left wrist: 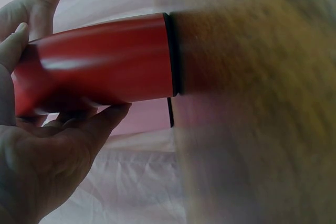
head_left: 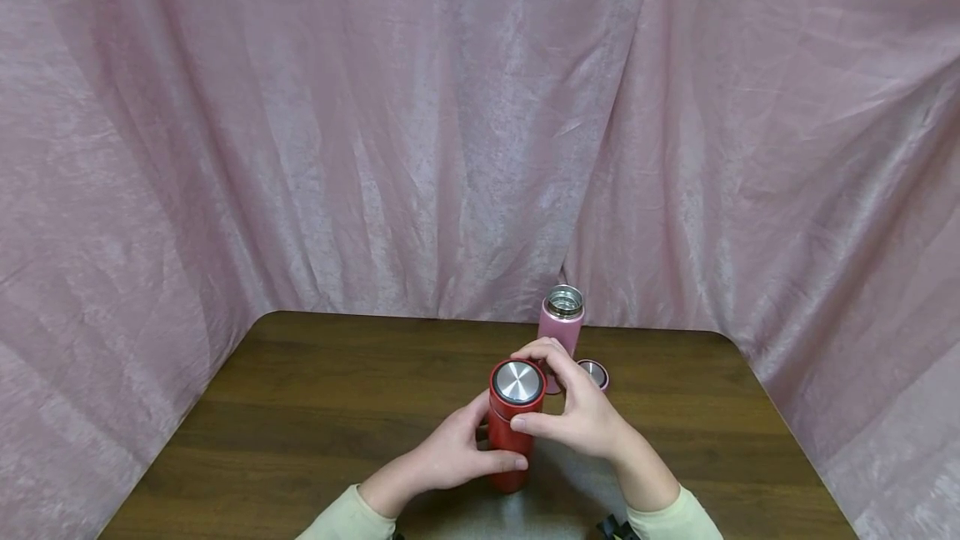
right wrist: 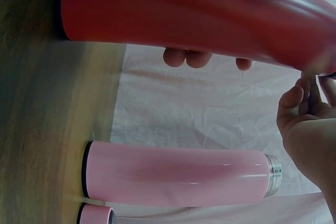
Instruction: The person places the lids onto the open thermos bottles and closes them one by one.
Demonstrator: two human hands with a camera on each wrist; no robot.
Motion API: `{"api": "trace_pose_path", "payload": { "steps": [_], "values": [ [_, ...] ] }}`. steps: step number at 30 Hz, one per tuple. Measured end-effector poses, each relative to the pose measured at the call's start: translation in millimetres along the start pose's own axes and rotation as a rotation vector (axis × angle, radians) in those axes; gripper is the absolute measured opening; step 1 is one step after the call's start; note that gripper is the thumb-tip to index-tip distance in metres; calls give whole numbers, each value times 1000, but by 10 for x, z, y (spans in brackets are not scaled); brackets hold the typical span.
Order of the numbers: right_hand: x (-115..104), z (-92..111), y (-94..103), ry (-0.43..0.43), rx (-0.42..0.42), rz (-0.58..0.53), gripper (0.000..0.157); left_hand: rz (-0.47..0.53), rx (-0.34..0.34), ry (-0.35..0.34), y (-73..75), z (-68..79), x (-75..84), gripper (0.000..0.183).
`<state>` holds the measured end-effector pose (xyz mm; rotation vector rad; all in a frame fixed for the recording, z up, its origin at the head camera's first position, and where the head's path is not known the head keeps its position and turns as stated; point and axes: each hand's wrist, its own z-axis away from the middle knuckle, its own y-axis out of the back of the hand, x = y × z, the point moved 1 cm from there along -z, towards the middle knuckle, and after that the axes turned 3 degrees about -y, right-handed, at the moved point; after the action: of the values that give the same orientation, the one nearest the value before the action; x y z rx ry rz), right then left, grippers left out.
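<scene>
A red thermos (head_left: 507,437) with a brushed steel disc on its lid (head_left: 517,382) stands upright in front of me. Around its body curls my left hand (head_left: 453,450), thumb on the near side and fingers behind. My right hand (head_left: 588,413) holds the lid at the top, thumb in front and fingers over the far rim. In the left wrist view the dark base of the red thermos (left wrist: 105,61) is right at the tabletop. The right wrist view shows the right fingers (right wrist: 310,95) at the upper end.
Behind the right hand an uncapped pink thermos (head_left: 561,330) stands upright, its steel mouth showing. Its pink-rimmed lid (head_left: 595,373) lies on the table just right of it. The brown wooden table (head_left: 337,390) ends at a pink curtain (head_left: 375,148).
</scene>
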<state>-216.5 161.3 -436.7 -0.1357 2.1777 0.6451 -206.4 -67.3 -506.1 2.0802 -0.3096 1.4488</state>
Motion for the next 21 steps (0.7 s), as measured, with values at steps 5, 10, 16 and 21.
{"api": "trace_pose_path", "payload": {
  "steps": [5,10,16,21],
  "values": [
    [6,-6,-8,-21,12,-10,70,-1,1,-1,-1,0,0,69],
    [21,-2,-10,-30,33,-19,73,-13,-1,-2,-7,-6,-7,70],
    [12,-4,-5,-48,39,-6,77,-19,3,-2,-8,-12,-16,69],
    [22,-5,-4,4,8,34,87,-38,5,-11,11,4,-5,70]
  ]
}}
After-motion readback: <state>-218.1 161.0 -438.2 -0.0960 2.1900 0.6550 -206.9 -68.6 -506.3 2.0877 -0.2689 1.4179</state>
